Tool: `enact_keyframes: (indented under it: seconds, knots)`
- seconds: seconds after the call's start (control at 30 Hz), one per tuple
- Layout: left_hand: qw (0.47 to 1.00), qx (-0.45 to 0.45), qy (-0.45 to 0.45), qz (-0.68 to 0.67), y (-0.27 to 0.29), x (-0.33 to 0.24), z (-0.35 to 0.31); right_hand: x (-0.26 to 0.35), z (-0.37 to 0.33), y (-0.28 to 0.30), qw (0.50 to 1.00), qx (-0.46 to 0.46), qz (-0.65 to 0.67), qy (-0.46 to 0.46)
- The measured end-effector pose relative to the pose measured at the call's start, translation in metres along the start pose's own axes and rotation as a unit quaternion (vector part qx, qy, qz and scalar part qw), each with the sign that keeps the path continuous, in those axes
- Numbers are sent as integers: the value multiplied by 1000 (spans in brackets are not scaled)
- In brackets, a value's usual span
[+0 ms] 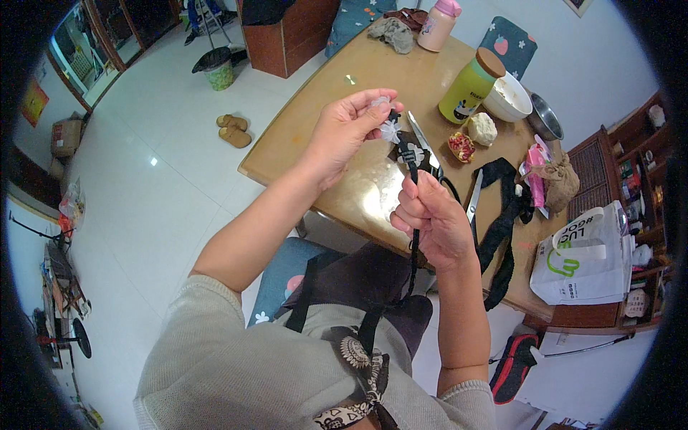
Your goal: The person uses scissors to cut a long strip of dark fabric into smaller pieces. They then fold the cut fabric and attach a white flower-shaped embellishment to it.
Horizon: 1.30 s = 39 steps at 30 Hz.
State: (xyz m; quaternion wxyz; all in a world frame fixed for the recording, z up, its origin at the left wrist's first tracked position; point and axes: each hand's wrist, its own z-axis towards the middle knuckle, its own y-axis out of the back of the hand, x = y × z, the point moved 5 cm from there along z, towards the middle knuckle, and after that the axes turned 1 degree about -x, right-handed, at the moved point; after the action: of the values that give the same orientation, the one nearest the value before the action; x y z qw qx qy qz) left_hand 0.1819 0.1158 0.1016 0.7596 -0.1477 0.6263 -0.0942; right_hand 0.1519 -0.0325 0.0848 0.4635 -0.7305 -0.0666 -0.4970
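My left hand pinches a black cord at its upper end, where small whitish translucent petal-like pieces are attached. The black cord runs down from there into my right hand, whose fingers are curled round it, and its tail hangs below over my lap. Just beyond the cord, scissors lie on the table, partly hidden behind my right hand. Beside them is a dark piece with a pale flower shape, partly covered by the cord. Right of my right hand lies another scissor blade, next to a long black fabric strip.
On the table stand a green jar, a white bowl, a metal bowl and a pink bottle. An opened pomegranate and a whitish lump lie nearer. A white tote bag stands at the right edge.
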Motion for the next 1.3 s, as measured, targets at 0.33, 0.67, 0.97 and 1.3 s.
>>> enact_keyframes:
  seconds: [0.33, 0.67, 0.97, 1.3]
  knots:
    - [998, 21, 30, -54, -5, -5, -2, 6, 1, 3, 994, -63, -69, 50]
    - [958, 84, 69, -265, -8, 1, 1, 3, -1, 8, 981, -120, -131, 73]
    - [948, 111, 33, -296, -2, 3, 5, 12, -8, -2, 921, -173, -318, 140]
    - [970, 152, -22, -188, -10, -14, -4, 27, -20, -25, 775, -232, -532, 251]
